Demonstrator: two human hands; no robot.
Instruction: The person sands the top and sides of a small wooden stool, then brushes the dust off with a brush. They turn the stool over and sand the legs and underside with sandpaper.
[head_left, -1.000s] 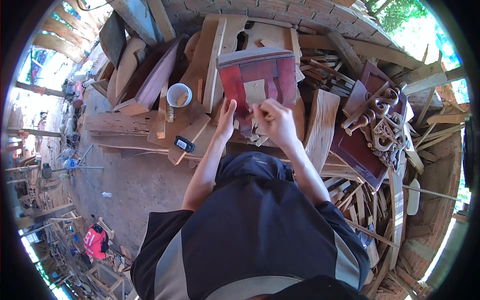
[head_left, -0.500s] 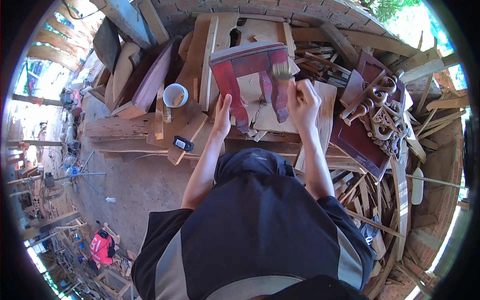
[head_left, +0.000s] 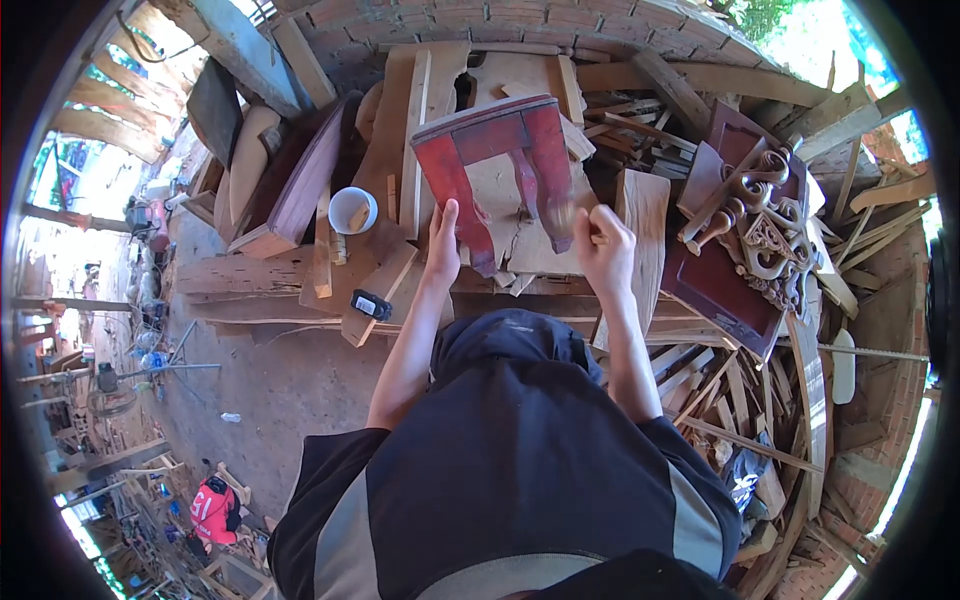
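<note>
A small red-stained wooden stool (head_left: 492, 138), dark along its seat edge, is held up in front of me with its curved legs pointing down. My left hand (head_left: 443, 245) grips one front leg, thumb upward along its side. In my right hand (head_left: 607, 248), closed in a fist, is a paintbrush (head_left: 566, 214). Its bristles, smeared by motion, are right at the lower part of the right-hand leg. Left of the stool stands a white cup (head_left: 352, 211) with something tan inside.
Behind the stool is a bench of rough boards (head_left: 235, 277) with a small black labelled object (head_left: 371, 304) on it. Carved wooden pieces (head_left: 765, 225) lie on dark red panels at right, above scrap wood. A person in a red shirt (head_left: 213, 512) is at lower left.
The brush has moved down from the top of the right-hand leg to its lower part, my right hand lowering with it. My left hand keeps its hold on the stool.
</note>
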